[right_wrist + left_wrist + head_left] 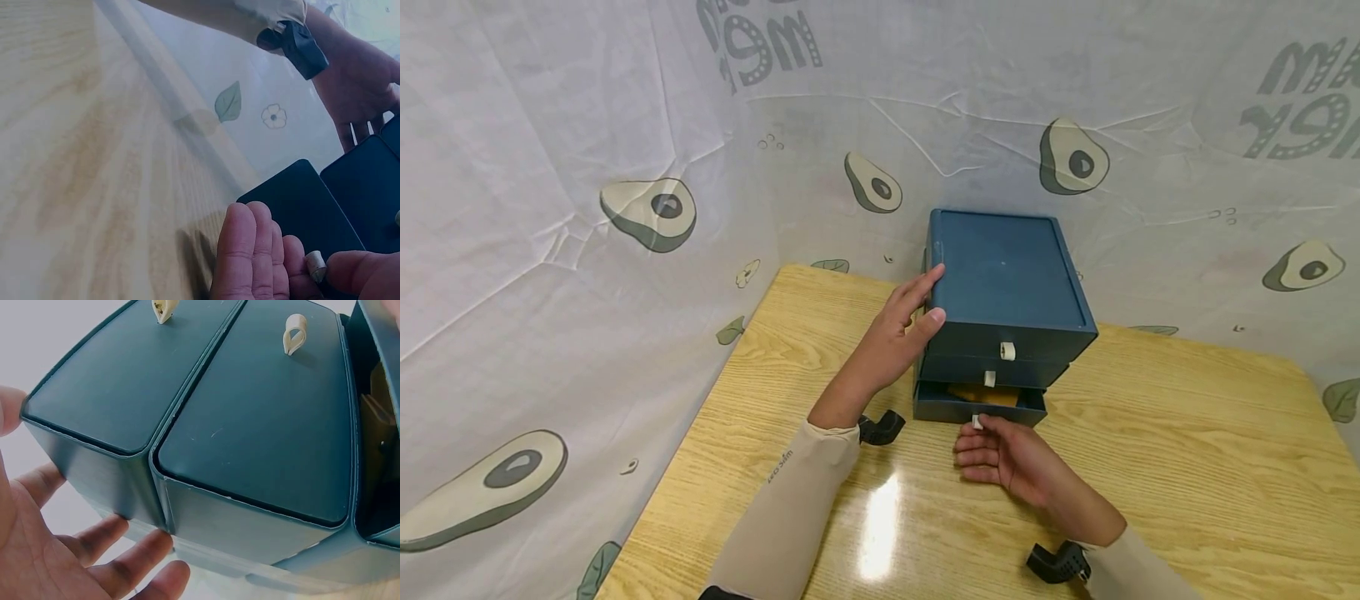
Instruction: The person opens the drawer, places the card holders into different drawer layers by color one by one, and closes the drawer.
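A dark blue cabinet with three stacked drawers stands on the wooden table, each drawer fitted with a small whitish pull loop. Its bottom drawer is pulled partway out and holds something yellow-brown, mostly hidden. My left hand rests against the cabinet's left side, thumb by the top edge; in the left wrist view its fingers are spread along that side. At the bottom drawer's pull loop, my right hand pinches between thumb and index finger. The two upper drawers are closed.
The wooden table extends on both sides of the cabinet. Behind it and to the left hangs a pale cloth printed with avocados. Black camera mounts sit on both wrists.
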The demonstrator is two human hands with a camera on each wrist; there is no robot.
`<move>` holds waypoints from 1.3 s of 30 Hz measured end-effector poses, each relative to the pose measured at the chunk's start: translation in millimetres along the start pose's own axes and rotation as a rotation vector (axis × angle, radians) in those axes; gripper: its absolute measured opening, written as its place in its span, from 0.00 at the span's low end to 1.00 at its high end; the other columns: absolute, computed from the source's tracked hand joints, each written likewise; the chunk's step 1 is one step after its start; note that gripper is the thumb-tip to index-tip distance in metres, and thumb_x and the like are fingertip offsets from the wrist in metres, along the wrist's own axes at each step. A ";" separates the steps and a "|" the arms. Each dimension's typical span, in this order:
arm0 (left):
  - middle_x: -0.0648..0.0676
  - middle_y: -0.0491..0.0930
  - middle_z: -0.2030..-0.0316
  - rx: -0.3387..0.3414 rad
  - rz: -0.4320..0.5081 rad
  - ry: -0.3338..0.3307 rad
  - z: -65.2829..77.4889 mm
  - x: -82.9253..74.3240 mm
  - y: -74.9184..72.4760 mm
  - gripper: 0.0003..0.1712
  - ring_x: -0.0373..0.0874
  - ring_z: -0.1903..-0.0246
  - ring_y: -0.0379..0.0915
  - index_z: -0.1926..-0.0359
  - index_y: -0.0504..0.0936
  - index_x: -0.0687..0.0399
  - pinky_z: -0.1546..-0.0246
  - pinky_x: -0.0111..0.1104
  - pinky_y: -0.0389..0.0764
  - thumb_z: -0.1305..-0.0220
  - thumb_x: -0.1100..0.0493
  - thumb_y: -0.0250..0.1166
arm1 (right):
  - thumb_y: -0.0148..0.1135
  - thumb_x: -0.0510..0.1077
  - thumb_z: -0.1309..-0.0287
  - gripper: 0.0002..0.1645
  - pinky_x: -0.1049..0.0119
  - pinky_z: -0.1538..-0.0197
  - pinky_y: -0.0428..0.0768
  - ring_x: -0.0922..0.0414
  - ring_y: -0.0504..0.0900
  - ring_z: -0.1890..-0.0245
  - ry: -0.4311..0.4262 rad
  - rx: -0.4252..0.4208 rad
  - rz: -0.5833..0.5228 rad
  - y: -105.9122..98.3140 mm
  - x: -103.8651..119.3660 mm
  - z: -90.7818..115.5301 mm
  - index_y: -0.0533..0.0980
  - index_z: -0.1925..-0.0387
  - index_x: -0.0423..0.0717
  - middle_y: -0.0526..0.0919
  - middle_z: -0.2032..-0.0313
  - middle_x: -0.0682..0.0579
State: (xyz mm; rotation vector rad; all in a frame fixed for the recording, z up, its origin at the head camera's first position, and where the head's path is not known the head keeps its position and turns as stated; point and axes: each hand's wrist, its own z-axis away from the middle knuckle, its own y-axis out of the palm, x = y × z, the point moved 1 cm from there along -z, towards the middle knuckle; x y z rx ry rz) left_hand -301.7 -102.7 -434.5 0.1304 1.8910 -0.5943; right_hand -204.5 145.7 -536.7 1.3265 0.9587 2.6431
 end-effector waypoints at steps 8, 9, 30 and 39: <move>0.48 0.52 0.15 0.004 0.011 0.007 0.3 -1.0 1.8 0.54 0.57 0.20 0.58 0.13 0.54 0.27 0.25 0.64 0.61 0.32 0.12 0.43 | 0.41 0.51 0.10 0.24 0.56 0.43 0.88 0.52 0.92 0.52 -0.030 -0.012 -0.005 -2.1 7.2 -7.2 0.79 0.44 0.39 0.91 0.55 0.48; 0.48 0.52 0.15 0.005 0.013 0.009 0.0 -1.1 2.0 0.54 0.57 0.20 0.58 0.13 0.55 0.27 0.25 0.64 0.61 0.31 0.12 0.43 | 0.41 0.50 0.10 0.24 0.56 0.43 0.88 0.52 0.92 0.52 -0.035 -0.012 -0.005 -2.4 7.9 -7.8 0.79 0.44 0.39 0.91 0.55 0.48; 0.50 0.52 0.15 0.022 0.019 0.019 -3.0 -4.1 8.8 0.57 0.57 0.20 0.58 0.13 0.55 0.31 0.25 0.63 0.61 0.33 0.10 0.43 | 0.44 0.50 0.11 0.23 0.55 0.44 0.88 0.52 0.92 0.53 -0.064 -0.080 -0.033 -9.7 12.7 -8.5 0.80 0.44 0.38 0.91 0.55 0.47; 0.48 0.52 0.15 0.015 -0.060 -0.085 29.6 10.5 -12.8 0.42 0.55 0.18 0.55 0.13 0.52 0.22 0.24 0.65 0.61 0.21 0.24 0.48 | 0.46 0.56 0.12 0.27 0.54 0.43 0.88 0.53 0.91 0.51 -0.029 -0.044 0.064 -13.5 -1.1 22.8 0.79 0.39 0.40 0.90 0.53 0.50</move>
